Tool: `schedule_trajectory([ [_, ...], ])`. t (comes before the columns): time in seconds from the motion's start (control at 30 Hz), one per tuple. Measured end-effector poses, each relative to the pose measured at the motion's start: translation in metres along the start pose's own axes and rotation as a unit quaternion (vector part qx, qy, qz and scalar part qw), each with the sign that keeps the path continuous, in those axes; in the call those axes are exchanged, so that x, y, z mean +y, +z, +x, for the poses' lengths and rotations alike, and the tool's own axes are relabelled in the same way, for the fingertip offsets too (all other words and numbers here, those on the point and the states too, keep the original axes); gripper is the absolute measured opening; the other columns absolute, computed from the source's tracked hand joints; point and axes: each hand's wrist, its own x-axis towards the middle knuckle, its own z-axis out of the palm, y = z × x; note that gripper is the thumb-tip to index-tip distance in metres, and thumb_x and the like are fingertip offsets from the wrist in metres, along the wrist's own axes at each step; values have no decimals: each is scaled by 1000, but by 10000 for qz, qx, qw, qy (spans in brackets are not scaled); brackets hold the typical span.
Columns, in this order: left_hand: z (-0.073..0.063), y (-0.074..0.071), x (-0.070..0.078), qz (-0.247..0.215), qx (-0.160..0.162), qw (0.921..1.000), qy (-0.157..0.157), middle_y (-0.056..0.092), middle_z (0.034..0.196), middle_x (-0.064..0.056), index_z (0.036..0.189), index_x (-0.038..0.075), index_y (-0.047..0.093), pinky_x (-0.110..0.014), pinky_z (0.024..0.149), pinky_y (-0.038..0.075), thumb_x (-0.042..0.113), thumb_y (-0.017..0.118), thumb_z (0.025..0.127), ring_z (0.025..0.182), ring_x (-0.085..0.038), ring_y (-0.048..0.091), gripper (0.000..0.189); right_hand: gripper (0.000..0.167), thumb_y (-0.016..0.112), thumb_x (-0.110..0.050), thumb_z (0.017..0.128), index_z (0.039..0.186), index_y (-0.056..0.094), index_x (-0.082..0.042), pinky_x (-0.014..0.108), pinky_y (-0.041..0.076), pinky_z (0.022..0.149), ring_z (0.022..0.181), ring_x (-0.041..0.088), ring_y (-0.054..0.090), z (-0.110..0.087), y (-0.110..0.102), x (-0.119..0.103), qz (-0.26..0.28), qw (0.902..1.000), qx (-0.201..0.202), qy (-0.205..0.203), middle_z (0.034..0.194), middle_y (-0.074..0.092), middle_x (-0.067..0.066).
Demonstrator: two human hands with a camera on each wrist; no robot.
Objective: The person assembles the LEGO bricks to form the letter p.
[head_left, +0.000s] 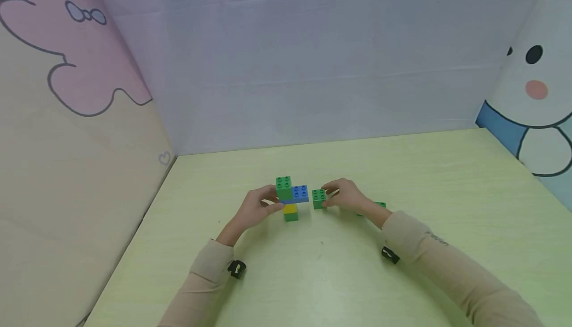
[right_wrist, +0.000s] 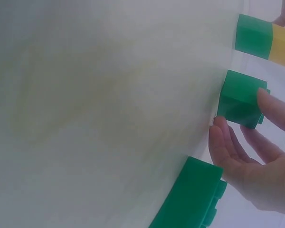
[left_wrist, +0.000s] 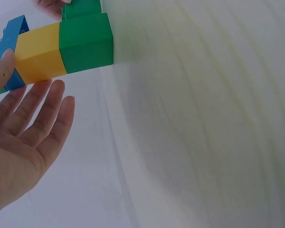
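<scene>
Near the table's middle stands a stack of toy building bricks: a green brick (head_left: 283, 189) and a blue brick (head_left: 301, 194) above, a yellow brick (head_left: 290, 208) and another green brick (left_wrist: 87, 43) below. The blue brick juts out to the right. My left hand (head_left: 257, 206) holds the stack from the left, thumb on the blue brick in the left wrist view, fingers at the far side. Just right of the stack, my right hand (head_left: 346, 196) pinches a small green brick (right_wrist: 243, 99) by its side, low at the table.
A longer green brick (right_wrist: 190, 194) lies on the table (head_left: 313, 277) to the right, partly hidden by my right wrist in the head view. Black devices (head_left: 237, 269) sit at both wrists. A pale cloth wall (head_left: 286, 68) rises behind the table, with printed panels at both sides.
</scene>
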Motion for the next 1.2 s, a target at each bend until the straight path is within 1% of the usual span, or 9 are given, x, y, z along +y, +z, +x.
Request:
schedule_trajectory([
  [0.17,0,0,0,-13,-13,10000,0,65,100,-16,116,-3,56,-32,72,50,4,63,84,92,-29,60,33,46,68,-8,80,120,53,8,43,46,84,101,35,56,1,0,1,-60,10000,6,-28,112,58,23],
  [0.37,1,0,1,3,-11,10000,16,65,101,-16,116,-3,56,-32,72,50,3,63,84,91,-29,60,33,46,68,-10,80,121,54,5,43,46,83,101,33,57,2,0,3,-23,10000,10,74,111,59,20],
  [0.57,2,1,-1,14,-10,10000,10,65,101,-16,116,-3,56,-32,72,51,4,63,84,92,-29,60,34,46,68,-11,81,121,54,5,41,48,81,99,33,58,1,-1,2,-13,10000,28,37,110,60,20],
  [0.8,12,10,-44,-137,14,9999,-49,66,101,-6,118,8,58,-28,71,50,13,66,84,91,-19,60,35,45,67,-13,82,122,54,4,40,48,80,99,32,58,-5,-3,-6,-102,9999,92,15,112,59,20],
  [1.13,14,11,-45,-187,6,9998,-101,65,102,-6,117,8,58,-28,71,50,13,66,84,91,-19,60,35,45,67,-13,82,121,54,5,39,50,78,96,32,60,-9,-9,-8,-62,9996,176,-215,112,59,22],
  [1.2,15,11,-44,-191,12,9998,-101,65,102,-6,117,8,59,-28,71,50,13,66,84,91,-19,60,35,45,68,-13,82,121,54,5,38,50,78,96,31,60,-9,-9,-8,-19,9997,195,-174,112,59,21],
])
